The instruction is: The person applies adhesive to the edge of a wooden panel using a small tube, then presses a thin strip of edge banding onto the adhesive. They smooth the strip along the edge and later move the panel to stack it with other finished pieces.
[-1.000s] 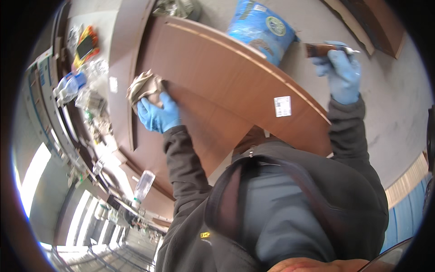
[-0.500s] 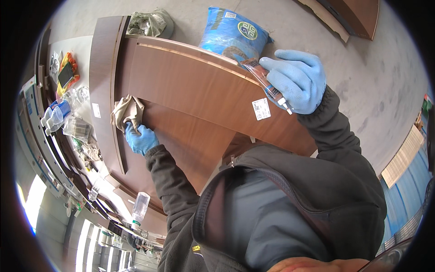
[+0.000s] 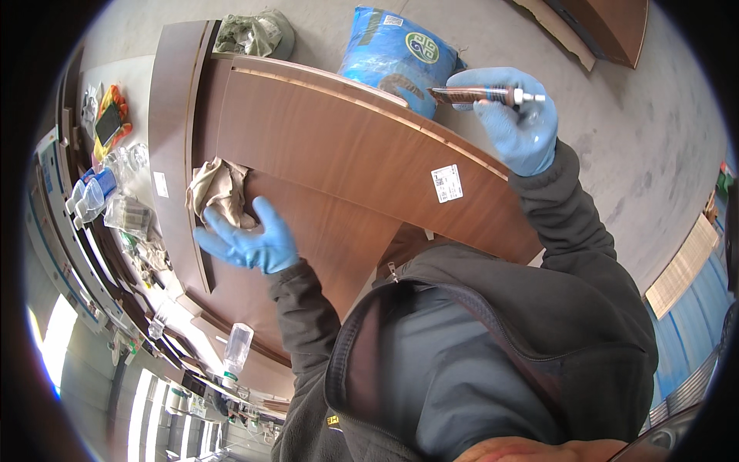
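A blue glove covers my left hand (image 3: 258, 240), whose fingers are spread with nothing between them. Just beyond those fingers a crumpled beige cloth (image 3: 219, 189) lies on the brown wooden panel (image 3: 323, 173). On the right, my gloved right hand (image 3: 519, 127) grips a brown squeeze tube (image 3: 477, 95) above the panel's far edge. The tube lies level, its white nozzle pointing right and its flat end left. A white label (image 3: 446, 183) is stuck to the panel below that hand.
Behind the panel stand a blue sack (image 3: 400, 58) and a bin with a greenish liner (image 3: 250, 35). At the left, a phone (image 3: 108, 123) lies on an orange-and-yellow glove near plastic bottles (image 3: 91, 196). Another clear bottle (image 3: 238, 350) rests at lower left.
My left hand has let go of the cloth, drawn back toward me and spread its fingers. My right hand has risen slightly and turned the tube from slanting downward to level.
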The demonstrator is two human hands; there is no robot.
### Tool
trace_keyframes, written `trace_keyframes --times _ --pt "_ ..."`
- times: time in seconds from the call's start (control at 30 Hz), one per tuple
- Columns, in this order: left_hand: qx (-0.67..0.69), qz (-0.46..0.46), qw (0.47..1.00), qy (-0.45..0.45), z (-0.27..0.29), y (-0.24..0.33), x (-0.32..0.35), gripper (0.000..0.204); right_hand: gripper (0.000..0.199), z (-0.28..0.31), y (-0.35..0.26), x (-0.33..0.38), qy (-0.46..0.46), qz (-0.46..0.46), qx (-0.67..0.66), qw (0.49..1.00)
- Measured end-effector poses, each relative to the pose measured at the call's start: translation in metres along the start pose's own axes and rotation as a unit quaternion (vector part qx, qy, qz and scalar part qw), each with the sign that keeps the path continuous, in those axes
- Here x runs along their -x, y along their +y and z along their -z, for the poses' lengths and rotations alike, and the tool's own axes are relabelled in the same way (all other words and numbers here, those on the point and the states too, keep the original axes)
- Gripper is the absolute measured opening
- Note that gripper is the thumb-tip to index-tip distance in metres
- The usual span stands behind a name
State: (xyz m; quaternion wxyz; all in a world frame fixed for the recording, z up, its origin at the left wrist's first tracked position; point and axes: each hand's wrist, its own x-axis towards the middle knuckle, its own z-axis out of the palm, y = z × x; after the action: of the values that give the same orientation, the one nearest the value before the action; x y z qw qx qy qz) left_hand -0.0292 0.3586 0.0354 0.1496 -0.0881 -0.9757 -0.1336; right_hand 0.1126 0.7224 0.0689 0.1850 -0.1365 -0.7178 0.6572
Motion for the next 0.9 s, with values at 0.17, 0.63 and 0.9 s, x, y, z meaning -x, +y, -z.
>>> trace_keyframes --times 0.17,0.63,0.9 --pt "0.165 -0.123 0.979 -0.016 -0.019 0.062 0.013 0.073 0.025 -0.008 0.018 -0.007 0.058 -0.204 -0.083 0.974" --pt "0.128 -0.184 0.973 -0.049 -0.073 0.093 0.020 0.068 0.014 -0.081 0.048 -0.066 -0.021 -0.018 0.168 0.985" --pt "0.131 -0.155 0.977 -0.060 -0.072 0.094 0.022 0.067 0.019 -0.088 0.042 -0.080 -0.079 0.073 0.354 0.929"
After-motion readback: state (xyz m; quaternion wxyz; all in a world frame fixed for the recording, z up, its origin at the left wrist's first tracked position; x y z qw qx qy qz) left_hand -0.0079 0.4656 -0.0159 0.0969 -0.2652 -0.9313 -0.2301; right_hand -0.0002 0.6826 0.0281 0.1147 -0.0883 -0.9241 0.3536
